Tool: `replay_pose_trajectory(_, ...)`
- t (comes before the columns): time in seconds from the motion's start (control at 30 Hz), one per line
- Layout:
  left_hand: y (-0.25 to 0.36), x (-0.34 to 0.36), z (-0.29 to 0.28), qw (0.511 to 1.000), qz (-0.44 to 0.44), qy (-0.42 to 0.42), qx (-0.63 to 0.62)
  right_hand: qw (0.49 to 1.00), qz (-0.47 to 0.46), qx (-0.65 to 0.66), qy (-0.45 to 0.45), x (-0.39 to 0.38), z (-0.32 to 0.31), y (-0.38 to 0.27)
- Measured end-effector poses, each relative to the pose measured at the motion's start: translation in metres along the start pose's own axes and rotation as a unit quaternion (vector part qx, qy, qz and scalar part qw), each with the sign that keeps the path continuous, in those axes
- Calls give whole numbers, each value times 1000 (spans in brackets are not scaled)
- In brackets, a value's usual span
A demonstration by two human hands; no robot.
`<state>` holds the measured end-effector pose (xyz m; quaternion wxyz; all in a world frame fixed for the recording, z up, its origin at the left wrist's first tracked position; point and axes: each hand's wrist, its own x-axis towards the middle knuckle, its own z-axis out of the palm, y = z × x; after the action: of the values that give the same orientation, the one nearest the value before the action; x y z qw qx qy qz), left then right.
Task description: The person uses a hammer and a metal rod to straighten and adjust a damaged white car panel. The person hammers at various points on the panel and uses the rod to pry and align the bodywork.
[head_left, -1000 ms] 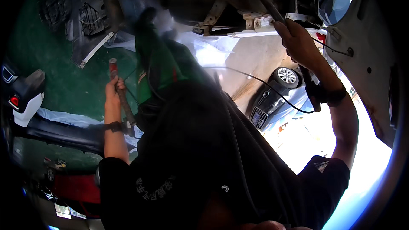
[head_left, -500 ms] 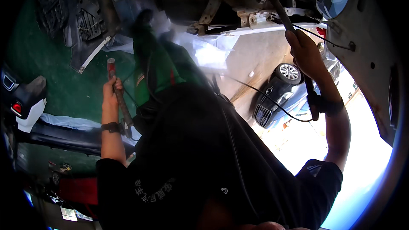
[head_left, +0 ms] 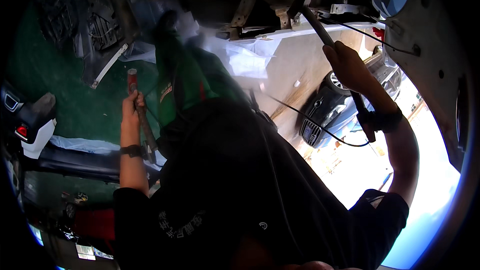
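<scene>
My right hand [head_left: 348,67] is closed round the handle of a hammer [head_left: 317,26]. The hammer's head is up against or just in front of the dark car front, near a metal bracket [head_left: 281,16]; I cannot tell whether they touch. Lower at the left, my left hand [head_left: 131,107] grips a brown rod with a red end [head_left: 132,81]. The red end points up, and the rod's lower part runs down past my wrist. The rod is apart from the car.
A stripped car front [head_left: 245,7] spans the top, with a pale edge strip [head_left: 290,33]. A raised panel [head_left: 430,75] stands at the right. Beyond my right arm is a dark car [head_left: 320,115]. A loose bumper [head_left: 75,162] lies at the left on the green floor [head_left: 75,105].
My right hand and the hammer have moved left and a little down in the picture, the head coming nearer the bracket. My left hand and the rod have barely moved.
</scene>
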<state>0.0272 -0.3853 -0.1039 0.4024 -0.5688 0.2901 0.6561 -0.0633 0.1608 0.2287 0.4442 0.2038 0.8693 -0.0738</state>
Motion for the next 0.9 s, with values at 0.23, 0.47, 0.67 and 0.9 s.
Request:
replay_pose_trajectory(0.23, 7, 4, 0, 999, -25, 16, -20, 999, -29, 22, 12, -2, 20, 22)
replay_pose_trajectory(0.47, 51, -12, -2, 998, -60, -14, -26, 968, 28, 218, 123, -30, 58, 8)
replay_pose_trajectory(0.67, 119, -17, 24, 994, -45, 13, 98, 869, 159, 406, 234, -77, 167, -10)
replay_pose_trajectory(0.9, 163, -39, 78, 974, 2, 37, 222, 733, 242, 608, 188, -108, 295, -38)
